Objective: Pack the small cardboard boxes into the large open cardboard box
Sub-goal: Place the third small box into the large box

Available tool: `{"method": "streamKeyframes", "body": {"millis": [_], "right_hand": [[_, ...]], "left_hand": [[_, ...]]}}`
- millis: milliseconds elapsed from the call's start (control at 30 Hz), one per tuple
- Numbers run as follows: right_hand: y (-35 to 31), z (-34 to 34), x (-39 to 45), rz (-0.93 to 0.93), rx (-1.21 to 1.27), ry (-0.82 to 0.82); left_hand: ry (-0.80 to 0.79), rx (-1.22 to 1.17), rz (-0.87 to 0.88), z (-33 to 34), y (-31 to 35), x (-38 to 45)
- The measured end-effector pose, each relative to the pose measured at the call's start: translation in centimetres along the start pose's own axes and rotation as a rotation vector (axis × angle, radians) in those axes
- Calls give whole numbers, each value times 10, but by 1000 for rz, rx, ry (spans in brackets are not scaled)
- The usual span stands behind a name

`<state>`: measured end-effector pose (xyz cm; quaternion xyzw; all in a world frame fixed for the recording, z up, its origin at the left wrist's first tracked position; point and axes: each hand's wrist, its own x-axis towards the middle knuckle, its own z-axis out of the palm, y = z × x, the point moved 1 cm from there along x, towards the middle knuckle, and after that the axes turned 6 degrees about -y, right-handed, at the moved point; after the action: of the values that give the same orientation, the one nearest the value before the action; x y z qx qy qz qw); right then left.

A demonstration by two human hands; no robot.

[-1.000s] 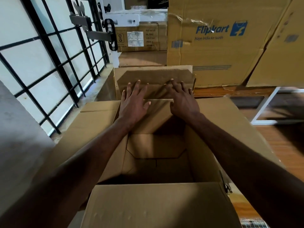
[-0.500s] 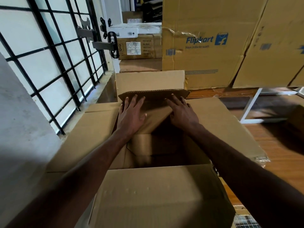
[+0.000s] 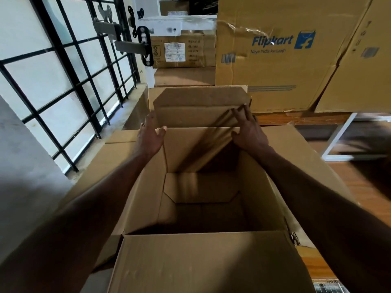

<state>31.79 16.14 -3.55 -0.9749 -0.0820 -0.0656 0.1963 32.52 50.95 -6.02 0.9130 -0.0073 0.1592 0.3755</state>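
Barely started: large open cardboard box [image 3: 203, 210] totally empty, left hand [image 3: 150, 138] and right hand [image 3: 248, 132] spread on its far flap [image 3: 198, 115], nothing packed.

Looks like a storeroom or warehouse: stacked shipping cartons at twelve o'clock, a Flipkart-printed carton [image 3: 275, 58] at one, barred window [image 3: 53, 85] at ten.

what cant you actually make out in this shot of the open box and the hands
- Head view: near floor of the large open box, hidden by its near flap.
- Left hand fingertips, behind the far flap.
- Small label on the back carton: print too small.
- Dark shape at right edge: blurred, cut off.
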Motion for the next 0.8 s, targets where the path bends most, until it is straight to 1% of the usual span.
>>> {"method": "streamKeyframes", "body": {"millis": [33,167,400,500,600,800], "right_hand": [[4,2,5,5,39,8],[16,14,23,39,176,4],[18,25,41,56,346,55],[21,24,45,69,331,62],[22,24,47,81,276,32],[22,31,45,70,199,-9]], "left_hand": [[-10,-14,-22,1,-2,7],[-65,-8,-10,8,-9,33],[-67,20,-139,18,-12,57],[-7,14,-181,20,-8,57],[45,72,-212,25,-9,56],[25,189,-262,33,-9,54]]}}
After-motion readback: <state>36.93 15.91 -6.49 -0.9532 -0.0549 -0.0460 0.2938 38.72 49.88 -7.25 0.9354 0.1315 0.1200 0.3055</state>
